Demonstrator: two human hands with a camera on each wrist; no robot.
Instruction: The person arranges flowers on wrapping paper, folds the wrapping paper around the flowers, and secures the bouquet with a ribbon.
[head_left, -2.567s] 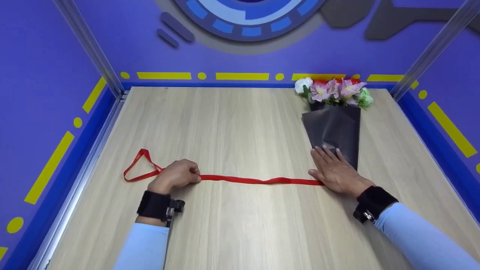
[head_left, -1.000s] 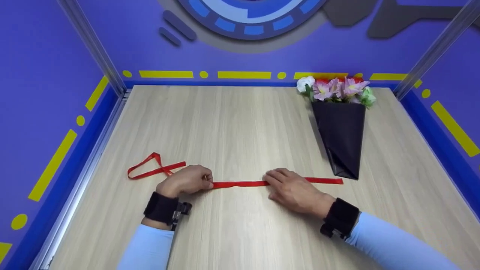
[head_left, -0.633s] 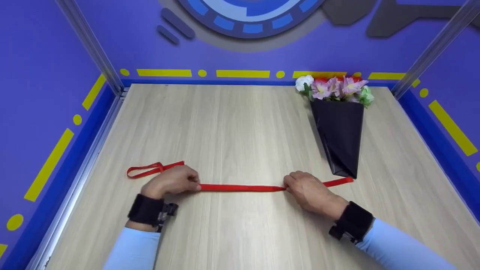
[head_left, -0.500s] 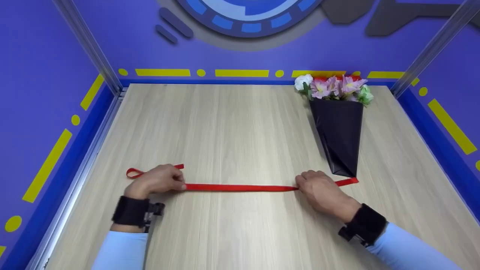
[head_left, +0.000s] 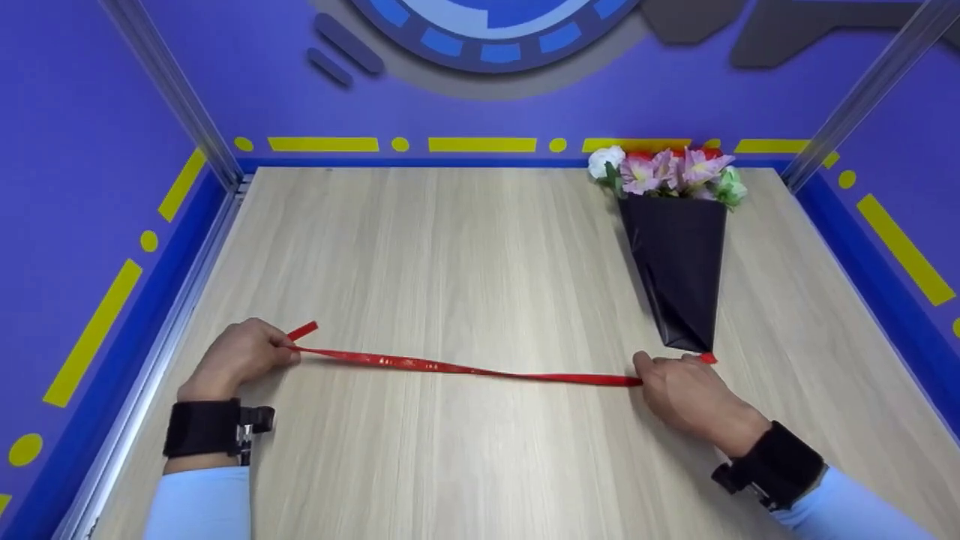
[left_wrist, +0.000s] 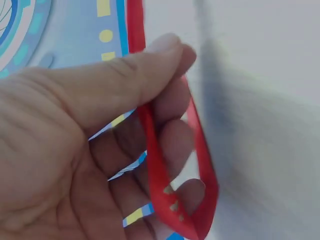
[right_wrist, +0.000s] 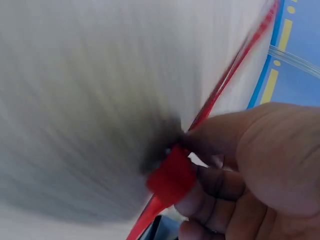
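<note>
A narrow red ribbon [head_left: 405, 364] stretches across the table between both hands, twisted near its middle. At the left, my left hand [head_left: 240, 356] pinches it between thumb and fingers; a short end sticks out past the fingertips. In the left wrist view a loop of the ribbon [left_wrist: 159, 170] hangs below the pinch, beside the curled fingers. My right hand [head_left: 690, 397] pinches the ribbon toward its other end, whose tip shows just beyond the knuckles. Close by that tip is the folded bottom of a bouquet [head_left: 679, 262] in black wrapping paper.
The bouquet lies at the back right of the wooden table [head_left: 465, 262], its white, pink, red and green flowers [head_left: 667, 172] near the back wall. Purple-blue panels with yellow dashes enclose the table on the left, back and right.
The hands have moved apart, drawing the ribbon out longer between them. The right hand has left the bouquet's wrapping and now pinches the ribbon; the left has slid further left, gathering the loose loop.
</note>
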